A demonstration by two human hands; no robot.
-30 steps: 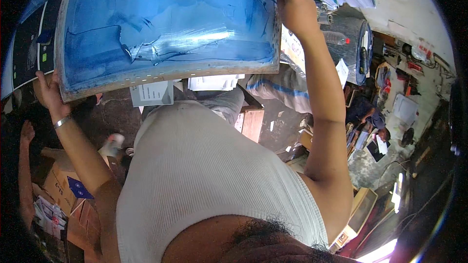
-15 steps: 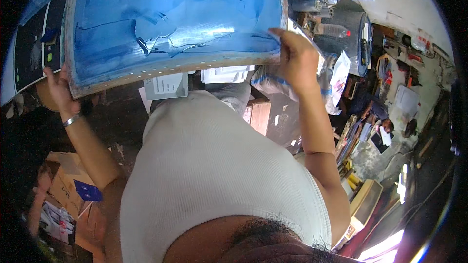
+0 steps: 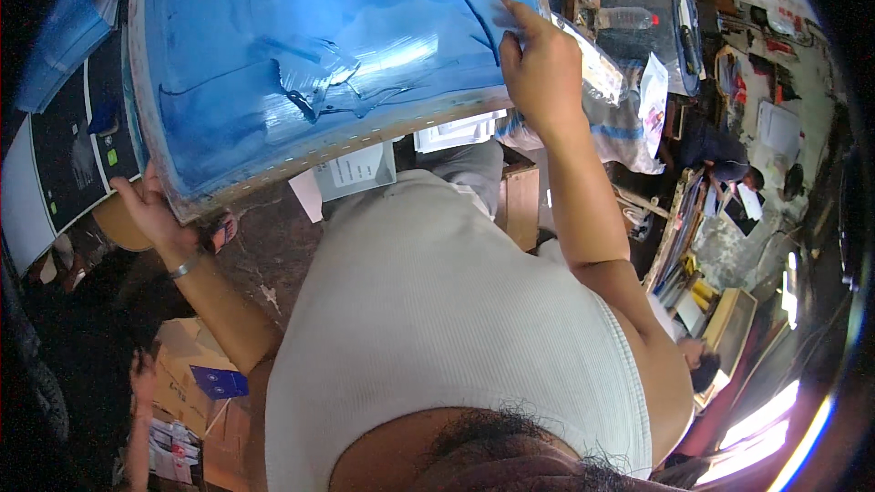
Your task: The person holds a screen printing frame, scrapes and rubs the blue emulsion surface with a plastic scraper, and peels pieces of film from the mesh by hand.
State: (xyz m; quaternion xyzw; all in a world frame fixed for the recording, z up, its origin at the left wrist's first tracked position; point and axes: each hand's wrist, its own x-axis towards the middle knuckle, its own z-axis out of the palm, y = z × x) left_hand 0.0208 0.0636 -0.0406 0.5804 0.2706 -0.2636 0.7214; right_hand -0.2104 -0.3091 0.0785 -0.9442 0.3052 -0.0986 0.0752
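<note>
While blue-faced frame (image 3: 365, 18) is positioned ahead of white-shirted torso (image 3: 456, 301), near left corner is met by left hand (image 3: 159, 211), thumb splayed; finger closure is hidden, cannot be told. Thin bluish blade (image 3: 491, 24) is pinched by right hand (image 3: 544, 68) over right part of frame. White papers (image 3: 460, 133) are seen past near edge.

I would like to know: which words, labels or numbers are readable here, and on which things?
None reads clearly enough to quote.
Blue framed screen: no legible text.
Grey printed sheet: lines too small.
Cardboard box: dark marks, blurred.
Blue flat piece: pale marks, too small.
</note>
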